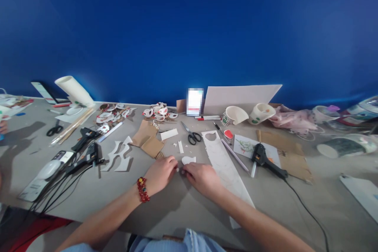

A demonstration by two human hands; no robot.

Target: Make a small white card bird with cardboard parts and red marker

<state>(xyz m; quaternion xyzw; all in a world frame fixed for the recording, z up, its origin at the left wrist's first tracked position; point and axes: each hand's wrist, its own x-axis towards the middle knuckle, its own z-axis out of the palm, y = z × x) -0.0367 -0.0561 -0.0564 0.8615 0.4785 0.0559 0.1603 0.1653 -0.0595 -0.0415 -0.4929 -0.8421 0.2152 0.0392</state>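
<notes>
My left hand [161, 173], with a red bead bracelet on the wrist, and my right hand [202, 177] meet on the grey table [165, 204], fingers curled in a pinch. Between the fingertips sits something tiny and white that I cannot make out. A small white paper cut-out [189, 160] lies just beyond my fingers. A long white strip with a shaped hole [224, 165] runs beside my right hand. Black scissors [191, 136] lie further back.
Brown card pieces [149, 141] and white letter cut-outs [119, 157] lie to the left, with black glue guns [85, 153] and cables. Another glue gun [264, 159] with its cord lies right. Paper cups [236, 115], markers, a white board and another person's hand at far left.
</notes>
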